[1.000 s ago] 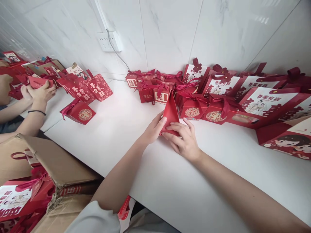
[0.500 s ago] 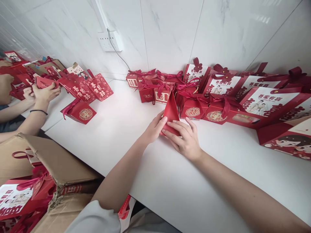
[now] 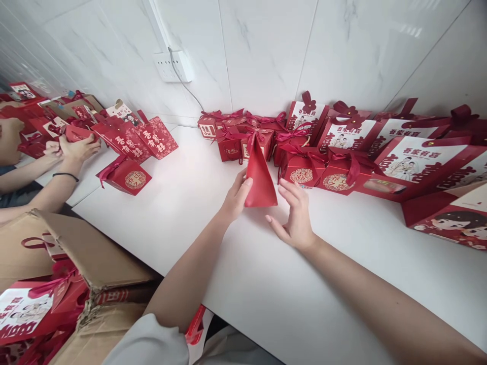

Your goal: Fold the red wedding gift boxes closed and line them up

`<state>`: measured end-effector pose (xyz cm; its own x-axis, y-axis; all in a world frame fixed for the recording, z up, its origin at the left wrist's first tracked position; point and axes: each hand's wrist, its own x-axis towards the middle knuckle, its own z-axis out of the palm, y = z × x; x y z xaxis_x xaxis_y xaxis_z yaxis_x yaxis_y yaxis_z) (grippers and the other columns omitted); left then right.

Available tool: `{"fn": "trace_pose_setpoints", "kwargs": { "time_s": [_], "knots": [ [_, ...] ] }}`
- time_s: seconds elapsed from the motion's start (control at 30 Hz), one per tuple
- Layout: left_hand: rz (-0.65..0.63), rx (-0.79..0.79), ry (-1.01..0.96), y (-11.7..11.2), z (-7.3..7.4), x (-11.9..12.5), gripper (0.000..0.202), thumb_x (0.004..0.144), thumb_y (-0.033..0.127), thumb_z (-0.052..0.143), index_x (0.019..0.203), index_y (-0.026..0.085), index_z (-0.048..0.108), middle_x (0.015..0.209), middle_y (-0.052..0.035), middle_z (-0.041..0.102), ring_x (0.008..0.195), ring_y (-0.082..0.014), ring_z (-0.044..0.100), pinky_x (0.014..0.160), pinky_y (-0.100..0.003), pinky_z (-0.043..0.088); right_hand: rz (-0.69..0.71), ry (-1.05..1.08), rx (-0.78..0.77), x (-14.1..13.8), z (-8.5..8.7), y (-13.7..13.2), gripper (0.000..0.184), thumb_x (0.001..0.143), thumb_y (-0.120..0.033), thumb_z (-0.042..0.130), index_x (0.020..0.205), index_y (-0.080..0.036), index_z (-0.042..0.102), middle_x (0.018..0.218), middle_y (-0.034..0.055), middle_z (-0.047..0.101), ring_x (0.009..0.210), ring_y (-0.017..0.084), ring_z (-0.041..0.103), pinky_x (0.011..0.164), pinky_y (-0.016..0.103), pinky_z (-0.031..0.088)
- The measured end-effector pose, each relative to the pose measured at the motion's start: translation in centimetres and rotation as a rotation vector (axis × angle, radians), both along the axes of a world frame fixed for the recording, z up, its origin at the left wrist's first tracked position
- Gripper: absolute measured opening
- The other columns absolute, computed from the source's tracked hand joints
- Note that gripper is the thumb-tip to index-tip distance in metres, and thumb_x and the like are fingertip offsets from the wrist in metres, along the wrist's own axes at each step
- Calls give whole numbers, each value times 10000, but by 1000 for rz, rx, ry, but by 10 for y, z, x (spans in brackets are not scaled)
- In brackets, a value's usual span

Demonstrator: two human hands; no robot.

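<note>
Right hand [image 3: 294, 215] has come off the red box [image 3: 261, 180], its fingers now apart just beside it; shaping of the near end appears finished. Left hand [image 3: 236, 198] remains clamped, fingers on the box's left edge, holding it upright at the table [image 3: 182, 203].

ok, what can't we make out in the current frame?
All head view:
Red folded piece: far side, hidden by its near side.
Left grip: some fingertips, hidden behind that piece.
Cardboard carton: left part, cut off by the left edge.
Cartoon-print box: right end, cut off by the right edge.
</note>
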<state>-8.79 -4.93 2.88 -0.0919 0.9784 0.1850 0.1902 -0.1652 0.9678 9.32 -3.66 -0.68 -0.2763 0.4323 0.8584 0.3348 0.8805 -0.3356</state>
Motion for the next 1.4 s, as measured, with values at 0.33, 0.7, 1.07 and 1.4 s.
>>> {"fn": "trace_pose_setpoints", "kwargs": {
  "time_s": [0.33,0.7,1.07,1.4],
  "knots": [
    [151,142,257,4,-3,-17,629,908,582,496,1441,267,384,1304,-103,534,1062,-223,579,892,-373,489,98,-47,-548,2,-9,8,251,939,-402,558,787,-230,458,694,-15,560,616,147,552,632,279,446],
    [138,169,293,2,0,-15,664,882,547,561,1460,284,369,1335,-103,520,1075,-230,570,895,-366,465,228,-156,-630,6,-8,7,348,1022,-354,332,750,-222,503,636,-5,563,564,138,519,599,259,411],
    [101,178,234,2,1,-13,699,860,536,604,1460,269,362,1453,-123,450,1223,-262,508,977,-395,441,250,-268,-574,3,-7,6,268,979,-291,367,733,-227,453,622,-14,523,541,136,492,586,256,401],
    [50,433,373,2,1,-13,798,830,573,618,1491,249,309,1498,-147,380,1384,-322,383,1116,-461,358,186,-251,-531,1,-6,3,281,886,-242,442,615,-221,369,508,-50,351,455,102,294,483,243,292]
  ]
}}
